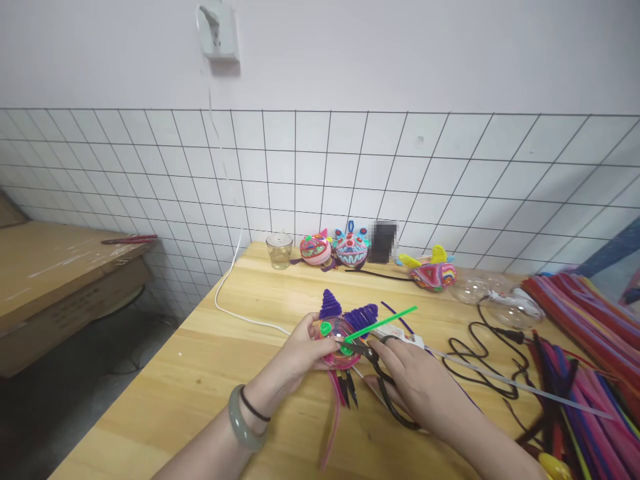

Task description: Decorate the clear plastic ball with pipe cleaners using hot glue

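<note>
A pale wooden tabletop (210,373) fills the lower half of the view, set against a white tiled wall (350,160) with dark grout lines. Along the tabletop's right edge lies a large heap of fuzzy pipe cleaners in red, pink, purple and blue (585,373). A tangled black cable (493,360) rests just left of that heap, and a thin white cord (235,307) runs along the left edge toward the back. At the back edge, by the wall, stand a small clear glass cup (279,250), two round pink and blue pipe-cleaner faces (334,249) side by side, and a pink pipe-cleaner figure with yellow wings (431,272) further right. Clear plastic half-shells (483,288) lie beside it.

Near the middle of the tabletop, toward the front edge, the person's left hand (295,357), with a grey-green bangle on its wrist, grips a round pink pipe-cleaner ball with purple ears (343,330), holding it just above the wood. The right hand (423,387) is closed around the handles of black scissors (373,363), fingers through the loops. The scissor blades meet a bright green pipe cleaner (387,323) where it joins the ball; this green strand slants up to the right. Pink and dark strands hang below the ball onto the tabletop.
</note>
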A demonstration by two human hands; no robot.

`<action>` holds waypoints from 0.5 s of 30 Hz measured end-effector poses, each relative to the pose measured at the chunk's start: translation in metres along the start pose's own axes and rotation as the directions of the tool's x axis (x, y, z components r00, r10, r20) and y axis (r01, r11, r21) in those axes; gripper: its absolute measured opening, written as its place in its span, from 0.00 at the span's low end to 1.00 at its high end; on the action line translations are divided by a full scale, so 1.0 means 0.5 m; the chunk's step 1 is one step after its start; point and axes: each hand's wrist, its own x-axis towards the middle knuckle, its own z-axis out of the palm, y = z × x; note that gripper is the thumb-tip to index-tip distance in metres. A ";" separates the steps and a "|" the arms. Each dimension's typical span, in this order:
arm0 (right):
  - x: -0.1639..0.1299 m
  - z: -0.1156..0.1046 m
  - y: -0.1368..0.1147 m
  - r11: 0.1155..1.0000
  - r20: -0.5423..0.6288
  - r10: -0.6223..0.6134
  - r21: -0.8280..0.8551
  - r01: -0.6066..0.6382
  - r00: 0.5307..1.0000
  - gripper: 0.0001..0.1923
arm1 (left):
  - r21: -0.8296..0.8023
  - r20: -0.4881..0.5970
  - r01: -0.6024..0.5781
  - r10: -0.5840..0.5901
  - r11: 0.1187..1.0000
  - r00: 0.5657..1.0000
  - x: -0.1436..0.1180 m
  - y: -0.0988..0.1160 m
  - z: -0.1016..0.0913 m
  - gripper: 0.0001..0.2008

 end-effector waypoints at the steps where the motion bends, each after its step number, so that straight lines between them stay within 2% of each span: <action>1: 0.002 -0.002 0.000 1.000 0.018 0.002 0.000 -0.002 1.000 0.18 | 0.000 -0.001 0.001 -0.001 1.000 1.000 0.001 0.000 -0.001 0.26; 5: 0.008 -0.007 -0.003 1.000 0.063 0.005 0.005 -0.005 0.998 0.18 | 0.014 -0.004 0.008 -0.008 1.000 1.000 0.002 -0.002 -0.004 0.26; 15: 0.018 -0.015 -0.005 0.998 0.031 -0.031 -0.060 0.033 0.999 0.12 | 0.056 -0.019 0.026 -0.025 0.998 1.000 0.001 0.001 -0.003 0.21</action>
